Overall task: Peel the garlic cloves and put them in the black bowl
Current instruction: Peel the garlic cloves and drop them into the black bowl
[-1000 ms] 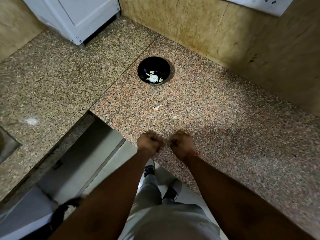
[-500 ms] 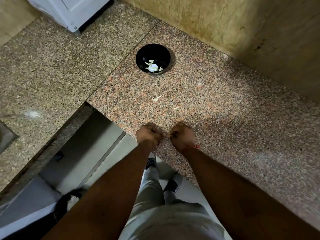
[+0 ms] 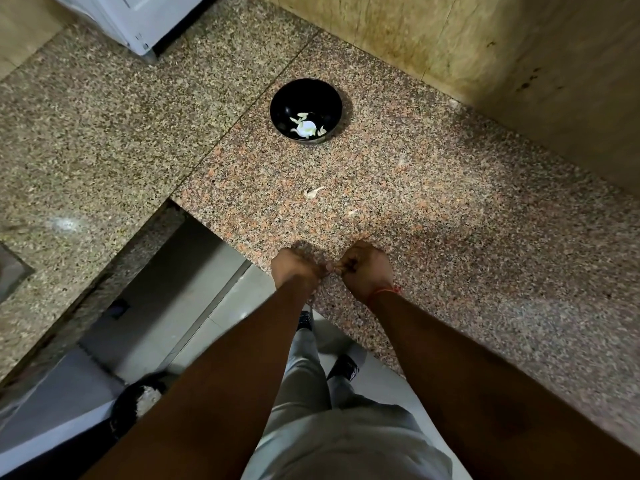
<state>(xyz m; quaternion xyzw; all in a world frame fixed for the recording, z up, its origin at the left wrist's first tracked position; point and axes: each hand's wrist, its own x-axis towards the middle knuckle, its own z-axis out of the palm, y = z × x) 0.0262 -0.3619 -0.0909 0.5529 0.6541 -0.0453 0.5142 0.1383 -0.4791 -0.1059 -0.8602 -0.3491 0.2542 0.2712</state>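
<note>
The black bowl (image 3: pixel 306 98) stands on the granite counter (image 3: pixel 450 220), far from me, with pale garlic pieces (image 3: pixel 307 127) in its bottom. My left hand (image 3: pixel 297 268) and my right hand (image 3: pixel 365 268) are curled over the counter's front edge, fingertips meeting between them. They pinch something small there, most likely a garlic clove, which the fingers almost wholly hide. A pale scrap of garlic or skin (image 3: pixel 313 192) lies on the counter between the bowl and my hands, with a smaller one (image 3: pixel 353 212) nearer.
A white appliance (image 3: pixel 138 19) stands at the back left. A stained wall (image 3: pixel 485 39) runs behind the counter. The counter's inner corner drops to the floor at left, where a dark bin (image 3: pixel 140 396) stands. My legs and shoes show below.
My hands have stayed pressed together at the counter edge. The view has dipped a little, and the bowl sits slightly higher in the picture.
</note>
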